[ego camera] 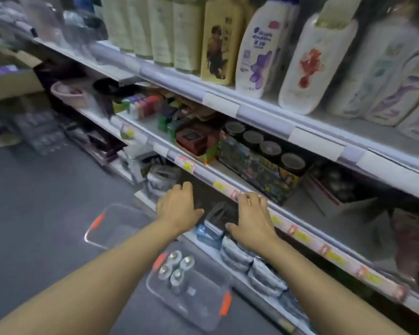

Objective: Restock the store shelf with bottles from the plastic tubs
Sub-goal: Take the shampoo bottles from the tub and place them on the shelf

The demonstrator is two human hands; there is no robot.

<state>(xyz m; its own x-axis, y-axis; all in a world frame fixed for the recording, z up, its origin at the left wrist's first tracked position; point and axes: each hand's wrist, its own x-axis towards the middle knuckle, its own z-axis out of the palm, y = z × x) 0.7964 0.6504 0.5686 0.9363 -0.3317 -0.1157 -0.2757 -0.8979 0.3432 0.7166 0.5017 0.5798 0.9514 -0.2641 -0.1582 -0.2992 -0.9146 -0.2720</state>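
Both my hands reach into the low shelf [228, 257], left hand [179, 209] and right hand [252, 216] spread, holding nothing. The bottles [177, 268] stand upright in the near tub [203, 310], below and behind both hands, slightly nearer my left.

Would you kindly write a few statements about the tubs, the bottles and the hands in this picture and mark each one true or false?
1. The nearer tub holds four bottles. True.
2. The farther tub is full of bottles. False: no bottles show in it.
3. The left hand grips a bottle. False: it holds nothing visible.
4. The right hand reaches toward the lower shelf. True.
5. Both tubs stand on the floor. True.
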